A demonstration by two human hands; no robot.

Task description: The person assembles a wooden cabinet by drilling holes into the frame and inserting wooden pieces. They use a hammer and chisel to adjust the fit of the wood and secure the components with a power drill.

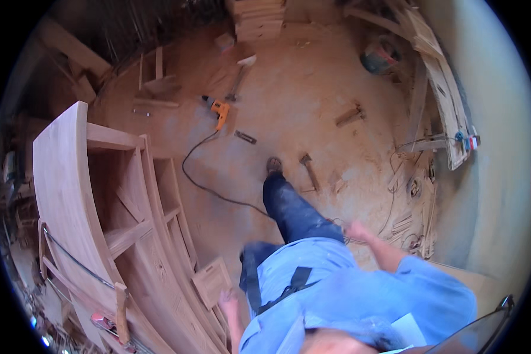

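Note:
My left hand (229, 302) hangs low, close to a small framed wooden panel (213, 283) that leans against a large wooden cabinet frame (121, 189). Whether it touches the panel I cannot tell, and its fingers are blurred. Out to my right side, above the floor, is my right hand (357, 231), also smeared; no held thing can be made out in it. On the floor ahead lies an orange power drill (220, 112) with a black cord (202, 187) trailing back toward my legs. A hammer (308, 171) lies just right of my foot.
A wooden-handled tool (351, 115) and a dark flat tool (245, 137) lie on the dusty floor. Boards (259, 20) are stacked at the far side. A bucket (380, 56) and a long wooden bench (436, 65) stand right. Scraps and wires (402, 227) litter the right side.

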